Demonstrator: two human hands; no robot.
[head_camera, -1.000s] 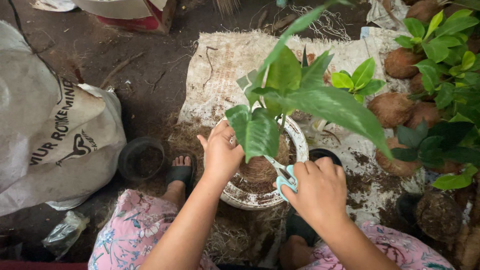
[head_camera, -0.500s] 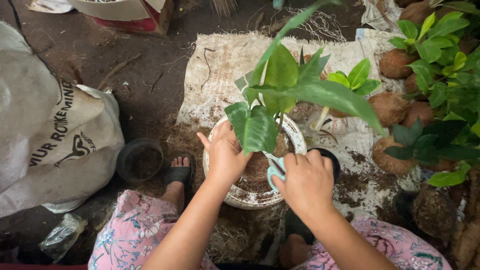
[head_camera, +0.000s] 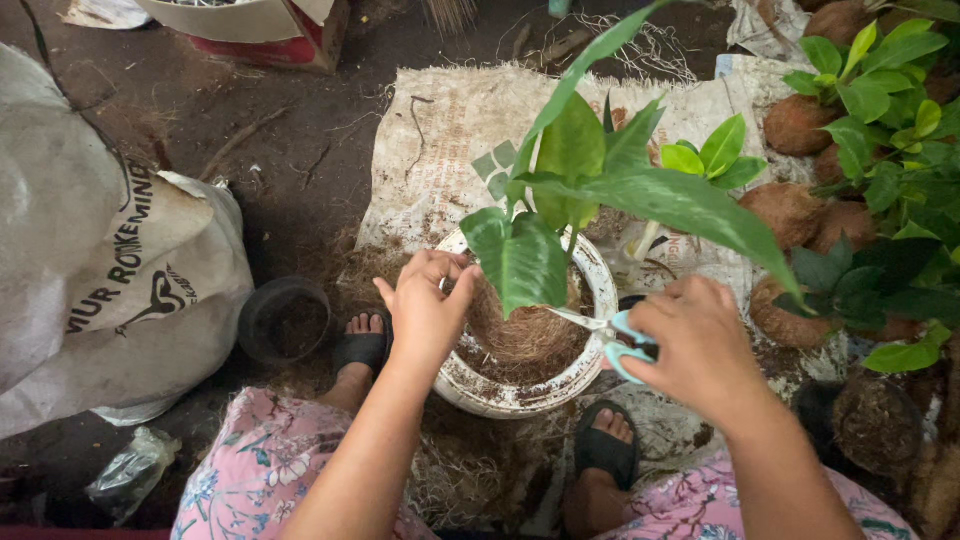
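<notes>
A white, soil-stained pot (head_camera: 500, 394) stands between my sandalled feet, filled with brown coconut fibre (head_camera: 525, 330). A plant with large green leaves (head_camera: 590, 175) rises from it. My left hand (head_camera: 428, 308) rests on the pot's left rim, fingers curled over the fibre. My right hand (head_camera: 690, 345) grips pale blue-handled scissors (head_camera: 615, 340) at the pot's right rim, blades pointing in toward the plant's base under the leaves.
A large white sack (head_camera: 95, 270) lies at the left, with a small black pot (head_camera: 284, 318) beside it. A woven mat (head_camera: 460, 140) lies behind the pot. Fibre-wrapped root balls (head_camera: 800, 125) with leafy plants crowd the right side. A cardboard box (head_camera: 260, 25) sits at the top.
My right hand with the scissors has shifted a little to the right along the pot's rim. The left hand stays on the left rim.
</notes>
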